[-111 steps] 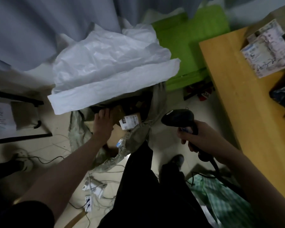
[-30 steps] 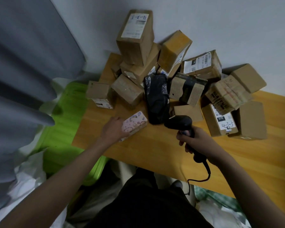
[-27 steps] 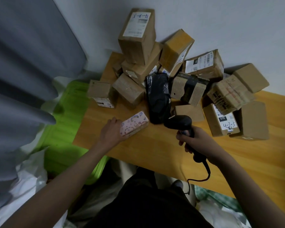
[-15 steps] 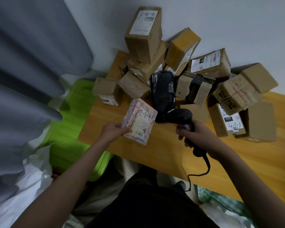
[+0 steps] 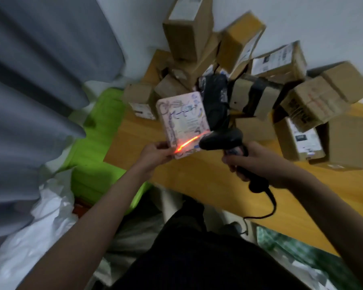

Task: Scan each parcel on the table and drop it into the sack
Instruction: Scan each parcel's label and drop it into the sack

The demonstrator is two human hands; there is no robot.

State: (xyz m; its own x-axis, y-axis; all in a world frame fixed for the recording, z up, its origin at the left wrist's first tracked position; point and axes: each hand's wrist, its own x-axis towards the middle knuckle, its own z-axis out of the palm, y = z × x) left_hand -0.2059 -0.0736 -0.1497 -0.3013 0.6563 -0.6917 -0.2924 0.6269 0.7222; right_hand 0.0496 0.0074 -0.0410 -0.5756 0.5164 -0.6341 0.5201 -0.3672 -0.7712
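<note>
1. Parcel in hand: a flat pinkish parcel [image 5: 182, 124] with doodle print and a white label is held upright above the near left part of the wooden counter [image 5: 197, 176], its label facing the camera.
2. Left hand [image 5: 155, 153] pinches the parcel's lower left corner, thumb on the front, fingers [image 5: 166, 145] curled behind the edge.
3. Right hand [image 5: 251, 162] is wrapped round the grip of a black handheld scanner [image 5: 222, 141]; its head sits just beside the parcel's lower right corner, and its cable [image 5: 268, 208] curls down over the counter edge.
4. An orange-red scan line [image 5: 187, 143] glows slantwise across the lower part of the parcel's label.
5. Behind the held parcel, a heap of brown cardboard boxes [image 5: 281, 84] is stacked on the counter against the white wall, with a black plastic mailer [image 5: 215, 101] lying among them.
6. A white sack [image 5: 40, 222] lies crumpled at lower left, beside a green bin [image 5: 97, 147] and grey curtain [image 5: 34, 80]. The frame is motion-blurred, so label text cannot be read.
</note>
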